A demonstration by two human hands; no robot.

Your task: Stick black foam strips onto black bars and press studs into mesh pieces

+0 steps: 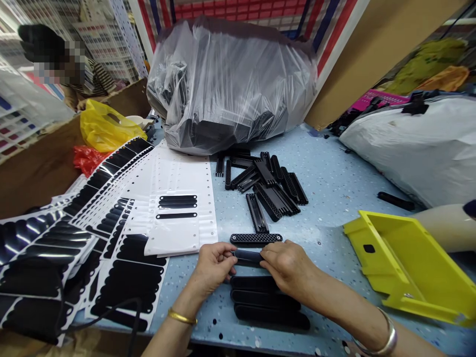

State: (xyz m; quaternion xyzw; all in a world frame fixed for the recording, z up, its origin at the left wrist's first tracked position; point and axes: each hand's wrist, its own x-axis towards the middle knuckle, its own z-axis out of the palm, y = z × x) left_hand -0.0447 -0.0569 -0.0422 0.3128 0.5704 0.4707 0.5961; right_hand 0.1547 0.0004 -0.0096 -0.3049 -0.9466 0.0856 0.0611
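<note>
Here, a speckled blue tabletop (323, 168) underlies the hands (288, 265); plastic bag (238, 84) beyond.

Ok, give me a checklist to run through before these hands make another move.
1. Left hand at the left end of the smooth black strip: ok.
2. Right hand on its right end: ok.
3. Its underside sound: cannot tell, hidden from view.
4. Whole strip visible: not ok, fingers hide part of it.
5. Lattice-faced black strip just beyond, lattice up: ok.
6. Yellow plastic bin clear of both hands: ok.
</note>
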